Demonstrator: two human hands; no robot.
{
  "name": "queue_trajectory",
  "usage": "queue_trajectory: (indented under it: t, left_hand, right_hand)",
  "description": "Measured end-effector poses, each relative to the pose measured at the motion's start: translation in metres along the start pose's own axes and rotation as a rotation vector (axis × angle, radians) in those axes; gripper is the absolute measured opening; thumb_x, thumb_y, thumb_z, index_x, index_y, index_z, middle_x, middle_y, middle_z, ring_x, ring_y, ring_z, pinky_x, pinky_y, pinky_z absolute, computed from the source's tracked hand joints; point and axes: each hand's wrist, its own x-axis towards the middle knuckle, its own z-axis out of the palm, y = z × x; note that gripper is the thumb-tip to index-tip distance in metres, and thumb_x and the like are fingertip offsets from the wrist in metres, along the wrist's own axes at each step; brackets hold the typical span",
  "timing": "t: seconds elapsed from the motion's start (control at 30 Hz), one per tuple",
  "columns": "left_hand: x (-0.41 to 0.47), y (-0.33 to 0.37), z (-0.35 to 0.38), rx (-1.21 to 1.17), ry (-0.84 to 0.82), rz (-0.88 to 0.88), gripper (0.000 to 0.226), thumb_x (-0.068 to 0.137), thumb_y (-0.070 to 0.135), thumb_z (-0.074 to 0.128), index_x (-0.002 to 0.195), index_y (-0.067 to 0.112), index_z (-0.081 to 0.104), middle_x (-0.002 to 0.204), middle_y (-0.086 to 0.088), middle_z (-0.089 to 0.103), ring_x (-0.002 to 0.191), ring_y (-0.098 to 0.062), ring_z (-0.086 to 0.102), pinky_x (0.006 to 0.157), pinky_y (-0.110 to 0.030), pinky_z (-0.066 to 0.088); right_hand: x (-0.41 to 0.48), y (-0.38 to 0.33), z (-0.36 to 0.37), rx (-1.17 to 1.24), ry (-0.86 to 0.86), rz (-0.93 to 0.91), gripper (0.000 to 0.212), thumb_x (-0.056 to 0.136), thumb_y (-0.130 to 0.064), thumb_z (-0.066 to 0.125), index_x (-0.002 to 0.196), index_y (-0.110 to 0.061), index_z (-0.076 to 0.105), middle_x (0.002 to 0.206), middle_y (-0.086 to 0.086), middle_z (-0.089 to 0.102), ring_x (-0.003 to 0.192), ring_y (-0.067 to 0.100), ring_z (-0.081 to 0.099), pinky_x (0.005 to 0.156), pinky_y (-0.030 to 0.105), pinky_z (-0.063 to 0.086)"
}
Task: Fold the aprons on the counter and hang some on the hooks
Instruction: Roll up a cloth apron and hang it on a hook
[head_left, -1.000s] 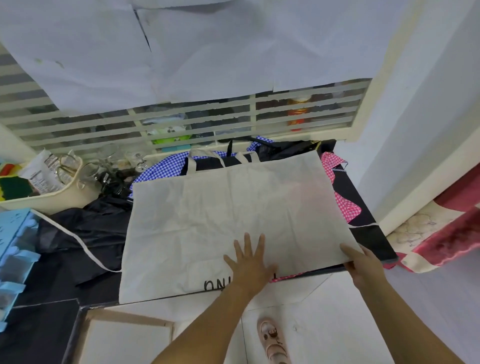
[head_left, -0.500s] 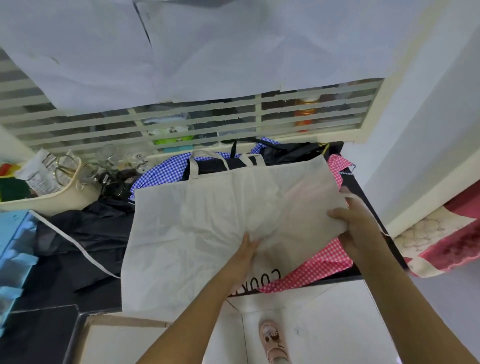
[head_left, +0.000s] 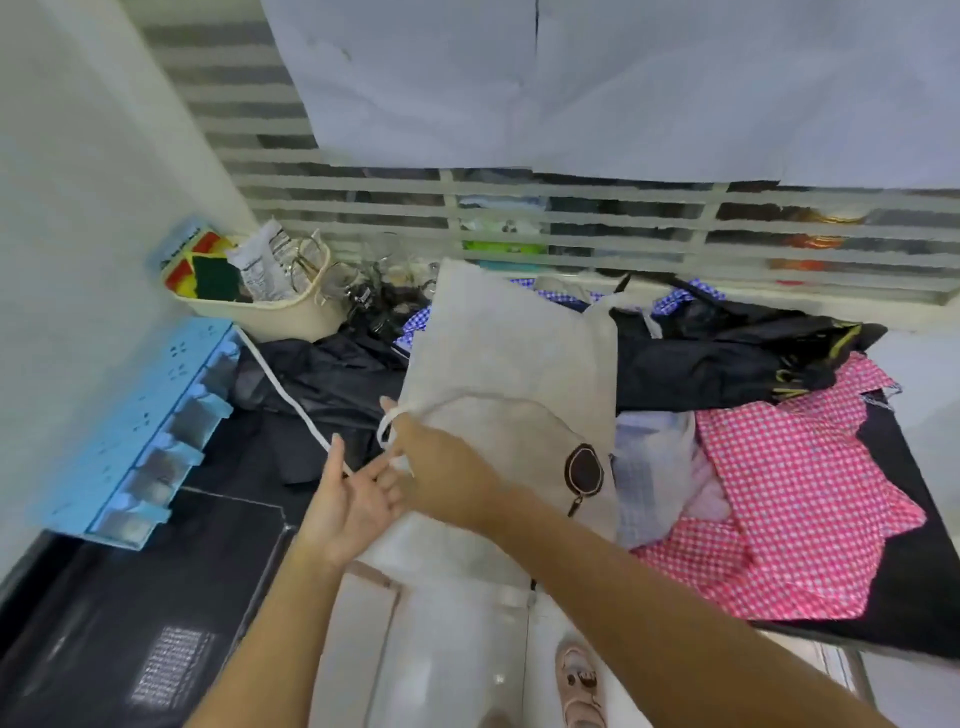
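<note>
A cream apron (head_left: 509, 364) lies folded in half on the black counter (head_left: 914, 597), its right half turned over to the left, with a round brown patch (head_left: 584, 470) showing. My right hand (head_left: 447, 473) reaches across and grips the folded corner with a loop of the white strap (head_left: 280, 384). My left hand (head_left: 348, 499) is just left of it, palm up with straight fingers, and the strap runs across them. A pink checked apron (head_left: 800, 499), a black apron (head_left: 727, 358) and a dark apron (head_left: 322, 379) lie around the cream one. No hooks are in view.
A cream basket (head_left: 280, 317) of sponges and packets stands at the back left by the wall. A blue rack (head_left: 156, 431) runs along the left wall. A dark hob (head_left: 130, 623) fills the near left. A slatted window (head_left: 571, 228) backs the counter.
My right hand has carried the apron's right side over to the left, folding it in half. My left hand left the cloth and turned palm up. The view swung left.
</note>
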Motion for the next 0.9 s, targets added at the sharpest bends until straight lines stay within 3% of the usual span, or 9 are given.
queue_trajectory:
  t: [0.1,0.2,0.33,0.47,0.57,0.63,0.73,0.8,0.9]
  left_hand:
    - [-0.001,0.013,-0.009,0.146,0.052,-0.052,0.078,0.07,0.062,0.073,0.121,0.005,0.062,0.115,-0.015,0.065,0.101,-0.03,0.063,0.094,-0.046,0.045]
    - [0.008,0.017,0.0,0.516,0.238,-0.112,0.038,0.089,0.041,0.063,0.107,0.009,0.069,0.1,-0.013,0.072,0.089,-0.028,0.068,0.075,-0.041,0.053]
    - [0.025,0.005,-0.005,0.835,0.488,-0.068,0.022,0.077,0.015,0.078,0.093,0.002,0.07,0.09,-0.013,0.072,0.081,-0.03,0.068,0.073,-0.036,0.056]
    - [0.029,-0.004,-0.012,1.146,0.631,0.1,0.025,0.078,0.006,0.069,0.061,0.009,0.051,0.064,-0.002,0.052,0.066,-0.023,0.053,0.056,-0.025,0.039]
    - [0.03,-0.011,-0.016,1.343,0.662,0.059,0.031,0.077,0.003,0.064,0.057,0.012,0.042,0.059,0.0,0.043,0.054,-0.016,0.043,0.048,-0.022,0.032]
    - [0.031,-0.014,-0.014,1.415,0.638,0.05,0.031,0.078,0.003,0.065,0.062,0.012,0.041,0.062,0.0,0.043,0.059,-0.018,0.046,0.048,-0.023,0.031]
    - [0.031,-0.02,-0.009,1.516,0.627,0.13,0.031,0.082,0.009,0.067,0.107,0.01,0.049,0.105,-0.008,0.053,0.095,-0.03,0.058,0.069,-0.029,0.042]
    - [0.032,-0.027,-0.009,1.742,0.66,0.281,0.047,0.085,0.013,0.064,0.127,0.012,0.043,0.121,-0.012,0.045,0.105,-0.031,0.051,0.081,-0.033,0.043]
    - [0.033,-0.034,-0.008,1.872,0.551,0.397,0.024,0.091,0.018,0.058,0.115,0.012,0.056,0.114,-0.009,0.047,0.104,-0.027,0.047,0.085,-0.032,0.043]
  right_hand:
    - [-0.006,0.015,0.045,0.004,-0.11,0.056,0.075,0.09,-0.013,0.056,0.152,-0.01,0.013,0.147,0.014,0.035,0.128,0.03,0.043,0.102,0.036,0.037]
    - [-0.021,0.034,0.062,0.012,-0.205,0.068,0.06,0.093,-0.028,0.057,0.145,-0.011,0.033,0.147,0.005,0.036,0.132,0.022,0.038,0.108,0.033,0.032]
    - [-0.046,0.07,0.056,-0.063,0.04,0.066,0.028,0.095,-0.019,0.049,0.118,-0.014,0.064,0.131,-0.001,0.054,0.118,0.016,0.053,0.101,0.026,0.04]
    - [-0.075,0.122,0.03,-0.295,0.11,0.236,0.047,0.088,-0.017,0.059,0.134,-0.014,0.053,0.147,0.006,0.039,0.137,0.027,0.036,0.111,0.027,0.021]
    - [-0.097,0.156,0.023,-0.543,0.025,0.297,0.071,0.074,-0.057,0.056,0.136,-0.022,0.049,0.143,0.009,0.046,0.137,0.035,0.035,0.115,0.038,0.017]
    - [-0.107,0.172,0.026,-0.627,-0.033,0.363,0.082,0.067,-0.071,0.041,0.136,-0.028,0.041,0.143,0.007,0.047,0.142,0.031,0.02,0.114,0.04,0.01]
    - [-0.114,0.186,0.029,-0.597,-0.161,0.444,0.084,0.07,-0.076,0.035,0.141,-0.032,0.032,0.147,0.001,0.034,0.148,0.021,-0.008,0.11,0.043,0.005]
    - [-0.115,0.188,0.031,-0.589,-0.205,0.468,0.082,0.071,-0.077,0.032,0.139,-0.032,0.035,0.143,0.002,0.04,0.147,0.025,0.001,0.11,0.043,0.005]
    - [-0.112,0.192,0.036,-0.623,-0.253,0.498,0.077,0.076,-0.078,0.026,0.135,-0.033,0.039,0.136,0.003,0.056,0.134,0.028,0.029,0.109,0.041,0.005]
